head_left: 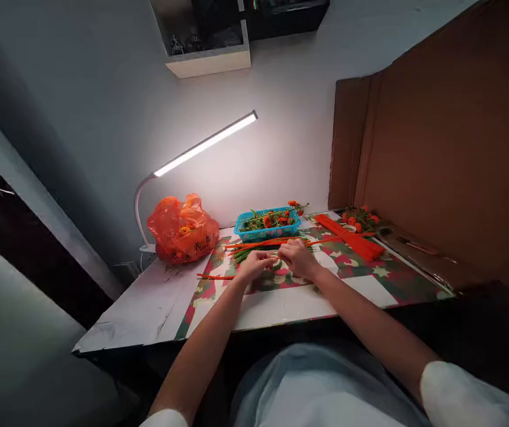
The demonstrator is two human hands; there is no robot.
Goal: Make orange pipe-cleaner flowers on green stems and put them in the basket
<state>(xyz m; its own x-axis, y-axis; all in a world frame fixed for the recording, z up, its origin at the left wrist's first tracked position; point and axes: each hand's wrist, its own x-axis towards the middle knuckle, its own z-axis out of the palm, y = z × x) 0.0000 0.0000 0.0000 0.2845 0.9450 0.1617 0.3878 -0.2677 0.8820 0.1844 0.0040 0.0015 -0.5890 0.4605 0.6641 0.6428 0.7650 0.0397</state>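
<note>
My left hand (258, 265) is closed in a pinch low over the middle of the table, its fingertips at a small pale-green ring that looks like a roll of tape (276, 263). Close by on the right, my right hand (298, 258) is closed too, fingertips together; what it pinches is too small to tell. A thin orange fuzzy stem (332, 239) runs out to the right from behind my right hand. Behind both hands lie orange stems (258, 243) and green stems (242, 255), partly hidden. Another orange stem (214, 277) lies left of my left wrist.
A blue basket (248, 236) at the back holds orange flowers and greenery. An orange plastic bag (187, 246) stands back left beside a lit lamp (207, 143). On the right are a bundle of orange stems (355, 240), orange flowers (361, 219) and a tall cardboard panel (441, 154).
</note>
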